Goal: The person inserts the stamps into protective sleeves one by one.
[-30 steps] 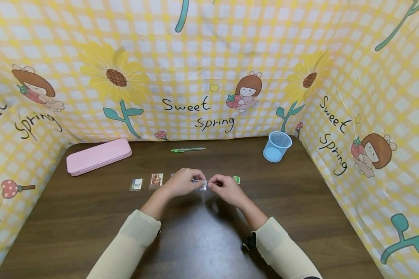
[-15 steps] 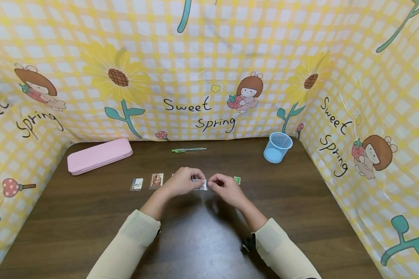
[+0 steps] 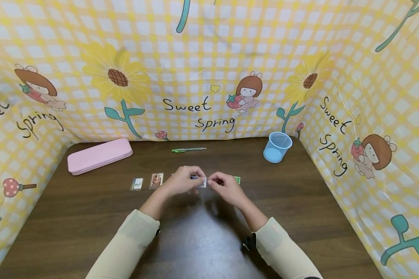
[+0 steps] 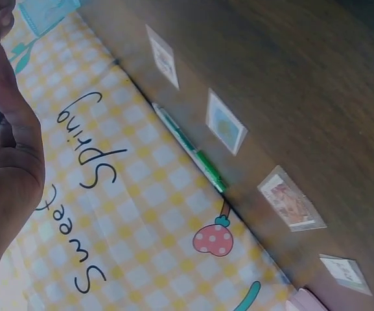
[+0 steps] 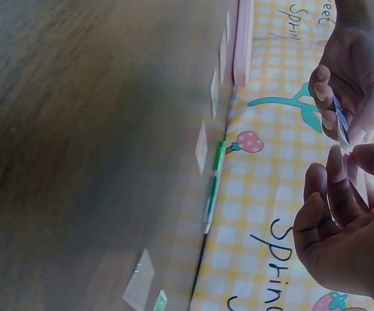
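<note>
My left hand (image 3: 183,182) grips a small printed card (image 3: 202,182) between thumb and fingers. In the right wrist view the card has a blue edge (image 5: 339,115), and its rest is hidden by the left hand. My right hand (image 3: 227,188) pinches a thin clear sleeve (image 5: 353,170) whose end meets the card; how far the card sits inside it I cannot tell. Both hands are raised above the table. Left of them lie a small sleeved card (image 3: 137,184) and a brown picture card (image 3: 156,180). A green card (image 3: 237,180) shows behind the right hand.
A pink pencil case (image 3: 99,156) lies at the back left. Along the back edge is a green pen (image 3: 189,150), and a blue mesh cup (image 3: 277,147) stands at the back right. Checked cloth (image 3: 181,77) walls in the dark wooden table (image 3: 101,232).
Both hands keep their hold close together. The card has shifted slightly away from me, and fingertips now show beneath the left hand. Things on the table have not moved.
</note>
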Demonstrator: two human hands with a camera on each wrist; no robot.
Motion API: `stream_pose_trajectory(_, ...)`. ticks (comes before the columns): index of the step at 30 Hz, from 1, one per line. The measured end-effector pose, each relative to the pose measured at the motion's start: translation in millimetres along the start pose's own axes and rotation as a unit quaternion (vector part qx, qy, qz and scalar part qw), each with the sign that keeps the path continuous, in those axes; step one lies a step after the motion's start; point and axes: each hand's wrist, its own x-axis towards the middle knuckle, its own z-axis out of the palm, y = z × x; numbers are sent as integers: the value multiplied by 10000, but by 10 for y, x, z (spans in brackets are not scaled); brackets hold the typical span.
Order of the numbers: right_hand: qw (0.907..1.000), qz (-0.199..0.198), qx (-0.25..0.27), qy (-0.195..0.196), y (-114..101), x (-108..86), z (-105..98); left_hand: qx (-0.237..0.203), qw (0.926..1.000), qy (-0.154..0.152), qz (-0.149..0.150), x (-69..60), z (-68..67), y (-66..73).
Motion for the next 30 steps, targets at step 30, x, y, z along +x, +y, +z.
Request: stream_pose_trajectory(30,9985,-207,-29,498,-530,-133,-124,332,9944,855,534,-66,42,192)
